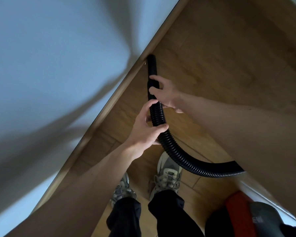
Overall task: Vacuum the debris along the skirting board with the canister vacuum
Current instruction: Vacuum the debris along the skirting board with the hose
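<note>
Both hands, left hand [144, 130] below right hand [166, 94], fingers curled around the black hose [158, 117], nozzle end against the skirting board [120, 93].

The only lettering in view stands on the red and grey canister vacuum body [256, 218] at the bottom right corner of the wooden floor [229, 57]: pale characters on its grey upper part, seen sideways and blurred, cut off by the frame's lower edge. They look like "EW" or "EN", but cannot be read with certainty.
</note>
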Demonstrator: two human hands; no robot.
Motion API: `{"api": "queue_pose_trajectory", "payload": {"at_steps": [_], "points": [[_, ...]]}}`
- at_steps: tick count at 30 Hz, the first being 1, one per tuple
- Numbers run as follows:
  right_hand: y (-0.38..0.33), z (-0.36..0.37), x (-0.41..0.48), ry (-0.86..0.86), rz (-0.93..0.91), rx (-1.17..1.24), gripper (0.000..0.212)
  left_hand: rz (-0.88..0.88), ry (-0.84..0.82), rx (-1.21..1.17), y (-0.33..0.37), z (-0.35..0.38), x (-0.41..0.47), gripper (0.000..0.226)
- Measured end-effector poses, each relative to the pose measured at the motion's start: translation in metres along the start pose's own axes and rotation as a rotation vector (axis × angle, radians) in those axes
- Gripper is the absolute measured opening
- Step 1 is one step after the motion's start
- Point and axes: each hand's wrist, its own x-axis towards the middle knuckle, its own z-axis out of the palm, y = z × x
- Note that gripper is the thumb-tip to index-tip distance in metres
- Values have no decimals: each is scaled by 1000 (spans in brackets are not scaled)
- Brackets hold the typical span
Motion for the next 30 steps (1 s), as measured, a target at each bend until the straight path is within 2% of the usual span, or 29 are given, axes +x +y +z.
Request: {"api": "queue_pose_trajectory", "payload": {"at_steps": [18, 30], "points": [[9, 23, -27, -75, 23, 17, 51, -51, 74, -42, -15, -1, -35, 71], [17, 22, -25, 12, -59, -29, 51, -15, 98, -27, -28, 8, -24, 74]]}}
